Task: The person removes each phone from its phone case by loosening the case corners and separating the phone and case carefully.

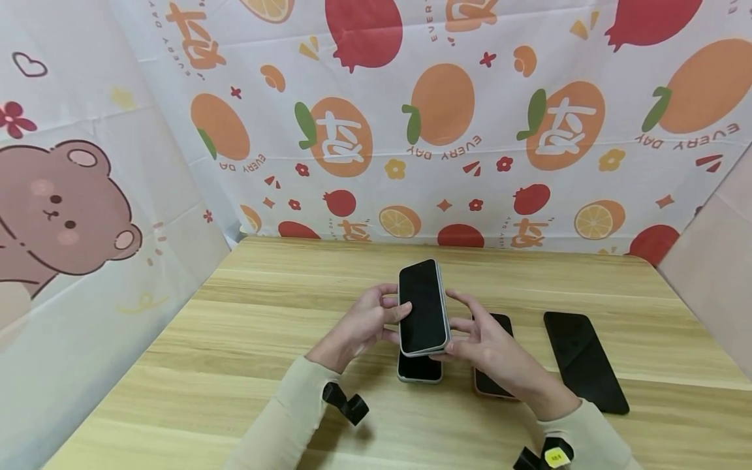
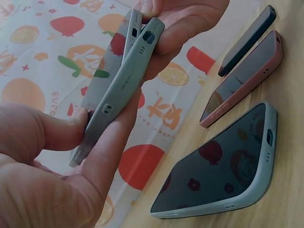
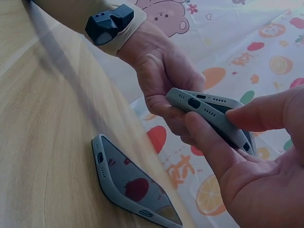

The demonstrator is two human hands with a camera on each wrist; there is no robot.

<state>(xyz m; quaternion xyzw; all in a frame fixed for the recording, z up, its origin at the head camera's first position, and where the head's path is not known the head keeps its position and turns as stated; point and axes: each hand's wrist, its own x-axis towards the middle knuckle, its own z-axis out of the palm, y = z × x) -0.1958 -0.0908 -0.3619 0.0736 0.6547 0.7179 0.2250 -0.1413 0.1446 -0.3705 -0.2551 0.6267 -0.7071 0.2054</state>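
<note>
Both hands hold a black-screened phone above the table, screen facing up. A pale grey-green phone case sits partly off it; at the charging-port end a gap shows between phone and case. On the left side, my left hand grips phone and case, its thumb over the screen edge and its fingers behind. At the lower right corner, my right hand pinches the loosened end, the thumb at the phone and a finger against the case. Beneath lies another phone in a light case, partly hidden by the held one.
To the right, a phone in a pink case lies partly behind the right hand. Farther right rests a larger black phone. A fruit-print cloth hangs behind the wooden table, and a bear-print cloth at the left.
</note>
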